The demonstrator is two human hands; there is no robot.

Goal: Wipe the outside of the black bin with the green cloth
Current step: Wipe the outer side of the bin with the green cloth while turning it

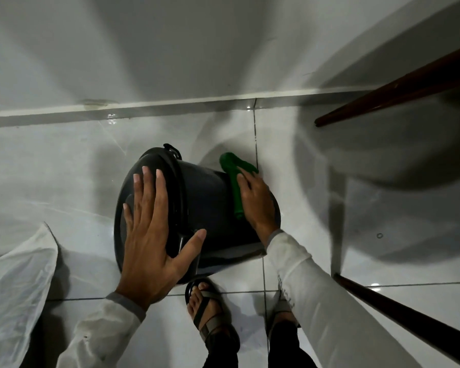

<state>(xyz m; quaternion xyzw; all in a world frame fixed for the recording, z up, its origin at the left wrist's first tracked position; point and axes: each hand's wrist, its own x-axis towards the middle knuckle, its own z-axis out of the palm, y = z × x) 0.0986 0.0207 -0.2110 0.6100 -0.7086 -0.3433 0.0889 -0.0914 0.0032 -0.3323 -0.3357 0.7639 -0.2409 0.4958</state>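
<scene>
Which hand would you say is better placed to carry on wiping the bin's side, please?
The right hand: it already presses the green cloth against the black bin near its base. The left hand lies flat with spread fingers on the lid end, steadying the tipped bin.

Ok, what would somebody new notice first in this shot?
The black bin, lying on its side mid-floor. The left hand lies spread flat on its lid end, and the right hand presses the green cloth against its wall. At the bottom edge, a sandalled foot stands on the glossy tiles.
</scene>
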